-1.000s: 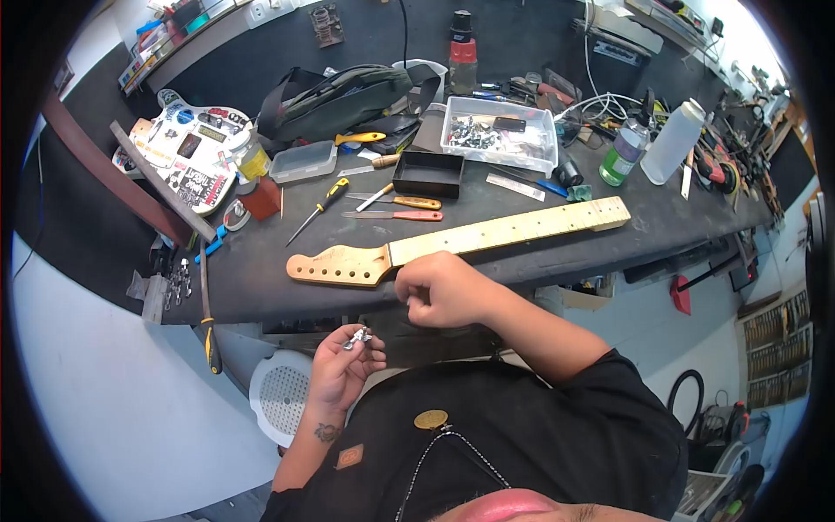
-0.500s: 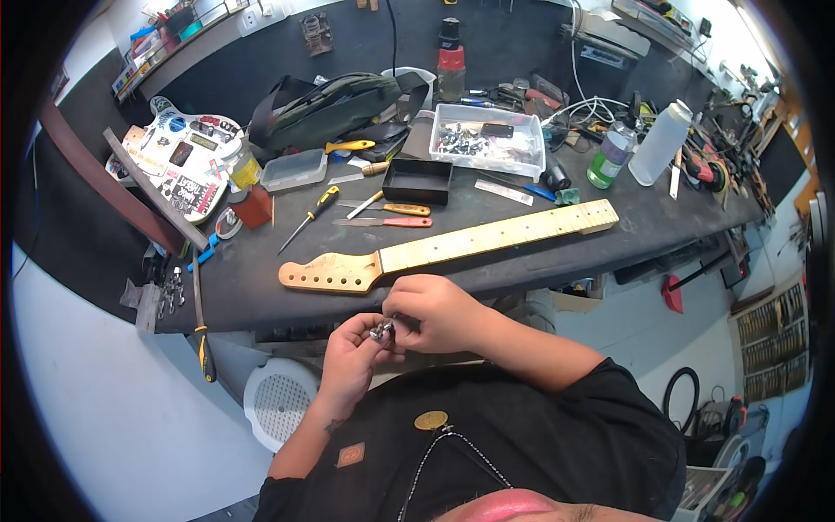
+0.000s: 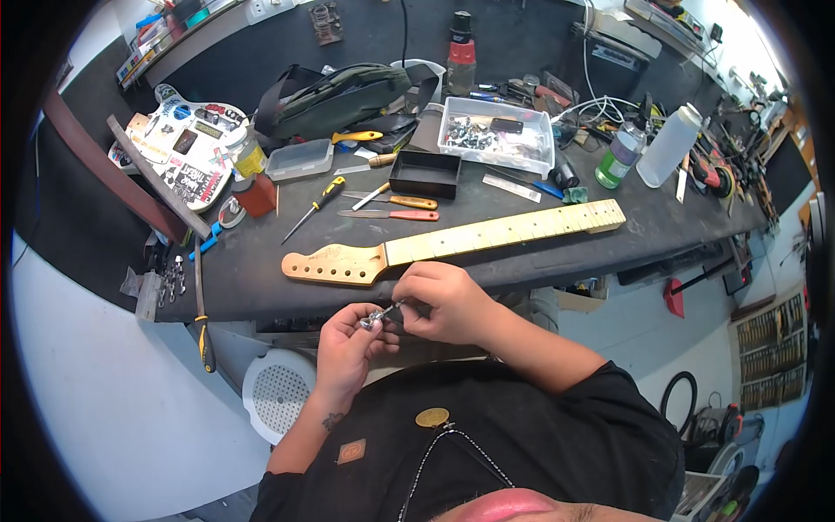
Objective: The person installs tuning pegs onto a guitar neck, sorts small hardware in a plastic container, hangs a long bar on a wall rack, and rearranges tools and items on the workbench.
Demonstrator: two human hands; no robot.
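Between the thumb and fingers of my left hand (image 3: 348,341) sits a small shiny metal guitar tuning machine (image 3: 372,320), held just in front of the bench edge. My right hand (image 3: 442,303) pinches at the other end of it, its fingers curled. A thin dark piece shows at those fingertips, too small to tell what it is. Just beyond both hands a guitar neck (image 3: 504,233) lies on the bench, its headstock with a row of holes to the left.
On the dark bench (image 3: 252,287) lie a yellow-black screwdriver (image 3: 315,209), a red-handled blade (image 3: 413,215) and a black tray (image 3: 424,174). Behind stands a clear bin (image 3: 531,157) of metal parts. Several tuners (image 3: 174,278) are at the left edge. Bottles (image 3: 670,146) stand right.
My hands have shifted slightly, and the tuning machine is turned so more of it shows. The fingertips of both hands are a little farther apart. The whole view has tilted slightly.
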